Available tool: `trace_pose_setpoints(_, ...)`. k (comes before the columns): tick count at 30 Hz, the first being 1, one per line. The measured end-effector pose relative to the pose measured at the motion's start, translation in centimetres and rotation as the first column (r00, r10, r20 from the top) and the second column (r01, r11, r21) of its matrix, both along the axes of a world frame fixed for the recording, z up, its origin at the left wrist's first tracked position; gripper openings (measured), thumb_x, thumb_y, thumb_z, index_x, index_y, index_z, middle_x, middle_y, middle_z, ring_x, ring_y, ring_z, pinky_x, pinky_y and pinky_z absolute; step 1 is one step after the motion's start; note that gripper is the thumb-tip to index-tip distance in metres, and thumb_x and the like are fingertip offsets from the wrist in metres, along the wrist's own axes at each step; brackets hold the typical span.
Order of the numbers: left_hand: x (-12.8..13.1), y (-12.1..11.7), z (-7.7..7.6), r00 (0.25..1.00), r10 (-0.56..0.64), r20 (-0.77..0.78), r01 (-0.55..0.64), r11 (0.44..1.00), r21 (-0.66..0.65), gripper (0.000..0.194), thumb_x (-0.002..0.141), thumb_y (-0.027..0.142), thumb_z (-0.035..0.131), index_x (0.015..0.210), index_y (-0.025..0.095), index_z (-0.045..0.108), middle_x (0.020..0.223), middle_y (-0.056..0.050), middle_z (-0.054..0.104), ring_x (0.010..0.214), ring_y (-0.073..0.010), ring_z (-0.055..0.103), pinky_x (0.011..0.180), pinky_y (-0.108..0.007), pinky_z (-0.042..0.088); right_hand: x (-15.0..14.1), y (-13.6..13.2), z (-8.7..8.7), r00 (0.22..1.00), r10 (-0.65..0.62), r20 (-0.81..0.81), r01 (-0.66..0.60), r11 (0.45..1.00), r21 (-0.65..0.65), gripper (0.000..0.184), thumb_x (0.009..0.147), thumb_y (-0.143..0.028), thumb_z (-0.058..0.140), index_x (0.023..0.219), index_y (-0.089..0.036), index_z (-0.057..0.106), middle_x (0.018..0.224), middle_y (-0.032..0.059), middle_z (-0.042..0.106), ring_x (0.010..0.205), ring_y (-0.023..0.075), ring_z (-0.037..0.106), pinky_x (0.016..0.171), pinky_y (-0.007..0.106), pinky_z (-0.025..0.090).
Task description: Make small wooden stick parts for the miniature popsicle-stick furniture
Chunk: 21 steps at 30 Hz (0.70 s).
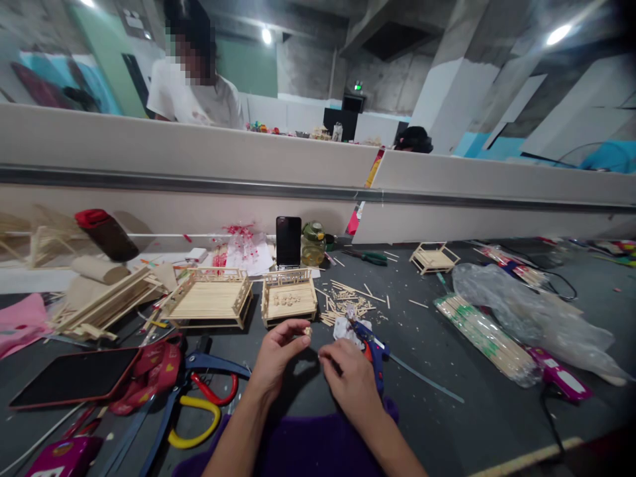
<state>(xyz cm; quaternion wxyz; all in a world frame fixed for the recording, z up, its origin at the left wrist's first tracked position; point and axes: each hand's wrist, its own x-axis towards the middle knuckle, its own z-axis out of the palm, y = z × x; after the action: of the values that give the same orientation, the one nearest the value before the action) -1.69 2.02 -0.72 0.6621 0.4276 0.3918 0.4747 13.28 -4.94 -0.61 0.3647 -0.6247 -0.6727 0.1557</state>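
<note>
My left hand [279, 354] pinches a small pale wooden piece [308, 332] between thumb and fingertips. Just to its right, my right hand [350, 381] has its fingers curled with the tips together; whatever they hold, if anything, is too small to make out. A blue glue gun [378, 361] lies beside the right hand, its nozzle end near crumpled white paper [345, 331]. Beyond the hands stands a small railed wooden stick model [289, 308] with tiny pieces on its deck. A wider stick model [209, 301] is to its left. Loose cut sticks [350, 299] lie scattered behind the glue gun.
Large cutters [211, 362], yellow-handled scissors [199, 421] and a tablet [74, 377] lie at left. A phone [289, 242] and a green-lidded bottle [313, 245] stand at the back. Packaged sticks [487, 338] lie at right. Behind the partition [199, 146] is another person [199, 93].
</note>
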Motion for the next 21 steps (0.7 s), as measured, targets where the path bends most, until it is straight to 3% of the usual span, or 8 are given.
trace_pose_setpoints(3, 0.0, 0.1, -0.1, 1.0, 0.004, -0.022, -0.003, 1.0, 0.011, 0.026, 0.063, 0.027, 0.081, 0.087, 0.019, 0.074, 0.081, -0.003, 0.069, 0.076, -0.0164, 0.061, 0.074, -0.027, 0.047, -0.1, -0.7, -1.7, 0.945, 0.079, 0.318, -0.041, 0.991, -0.124, 0.019, 0.086, -0.011, 0.051, 0.085, -0.022, 0.067, 0.083, 0.005, 0.064, 0.083, 0.0203, 0.059, 0.07, 0.028, 0.043)
trace_pose_setpoints(5, 0.0, 0.1, -0.3, 1.0, 0.006, -0.026, -0.006, 1.0, 0.009, 0.027, 0.062, 0.028, 0.081, 0.087, 0.019, 0.074, 0.08, -0.003, 0.069, 0.075, -0.0159, 0.06, 0.073, -0.027, 0.047, -0.2, -1.0, -2.6, 0.889, 0.132, 0.439, -0.048, 0.979, -0.197, 0.02, 0.085, -0.009, 0.052, 0.082, -0.022, 0.067, 0.084, 0.0054, 0.064, 0.084, 0.0207, 0.059, 0.066, 0.026, 0.042)
trace_pose_setpoints(7, 0.0, 0.3, -0.5, 1.0, 0.012, -0.029, -0.011, 1.0, 0.008, 0.028, 0.061, 0.028, 0.081, 0.087, 0.018, 0.074, 0.079, -0.003, 0.068, 0.075, -0.016, 0.06, 0.072, -0.027, 0.047, 0.0, -1.4, -3.1, 0.873, 0.168, 0.458, -0.071, 0.973, -0.221, 0.021, 0.086, -0.009, 0.052, 0.082, -0.022, 0.068, 0.084, 0.005, 0.065, 0.083, 0.0203, 0.059, 0.066, 0.025, 0.042)
trace_pose_setpoints(9, 0.0, 0.3, -0.7, 0.999, 0.02, -0.032, -0.019, 1.0, 0.009, 0.028, 0.062, 0.028, 0.081, 0.087, 0.018, 0.074, 0.079, -0.003, 0.068, 0.074, -0.0159, 0.06, 0.072, -0.027, 0.047, 0.8, -1.9, -3.2, 0.907, 0.153, 0.392, -0.092, 0.981, -0.171, 0.023, 0.089, -0.011, 0.048, 0.088, -0.022, 0.067, 0.085, 0.0049, 0.066, 0.083, 0.0196, 0.06, 0.069, 0.026, 0.043)
trace_pose_setpoints(11, 0.0, 0.4, -0.7, 0.999, 0.029, -0.032, -0.029, 1.0, 0.006, 0.028, 0.063, 0.029, 0.08, 0.088, 0.018, 0.074, 0.079, -0.003, 0.068, 0.074, -0.0158, 0.06, 0.072, -0.028, 0.048, 2.2, -2.7, -2.9, 0.952, 0.046, 0.301, -0.027, 0.997, -0.067, 0.023, 0.093, -0.016, 0.043, 0.095, -0.022, 0.065, 0.086, 0.0058, 0.067, 0.083, 0.0197, 0.062, 0.073, 0.027, 0.043)
trace_pose_setpoints(14, 0.0, 0.4, -0.7, 0.999, 0.034, -0.027, -0.034, 0.999, -0.01, 0.028, 0.063, 0.029, 0.08, 0.088, 0.018, 0.073, 0.08, -0.002, 0.068, 0.074, -0.0157, 0.061, 0.073, -0.027, 0.048, 4.9, -4.0, -2.4, 0.941, -0.236, 0.241, 0.243, 0.97, 0.001, 0.025, 0.096, -0.033, 0.041, 0.082, -0.022, 0.059, 0.078, 0.0061, 0.065, 0.074, 0.0213, 0.062, 0.069, 0.03, 0.041)
trace_pose_setpoints(17, 0.2, 0.3, -0.6, 1.0, 0.012, 0.002, -0.012, 1.0, -0.025, 0.025, 0.064, 0.027, 0.08, 0.087, 0.019, 0.073, 0.083, -0.002, 0.068, 0.075, -0.0145, 0.061, 0.074, -0.026, 0.047, 6.9, -4.7, -2.2, 0.893, -0.394, 0.219, 0.427, 0.895, -0.131, 0.033, 0.091, -0.05, 0.045, 0.072, -0.024, 0.054, 0.068, 0.0044, 0.063, 0.064, 0.0225, 0.06, 0.06, 0.03, 0.039)
trace_pose_setpoints(21, 1.1, -0.3, -0.7, 0.999, -0.045, 0.009, 0.046, 0.999, -0.026, 0.023, 0.064, 0.028, 0.08, 0.084, 0.019, 0.073, 0.081, -0.002, 0.069, 0.074, -0.0143, 0.061, 0.073, -0.026, 0.046, 7.9, -4.4, -3.0, 0.878, -0.475, 0.052, 0.466, 0.829, -0.31, 0.035, 0.084, -0.057, 0.05, 0.088, -0.024, 0.058, 0.07, 0.003, 0.065, 0.062, 0.0219, 0.062, 0.059, 0.03, 0.043)
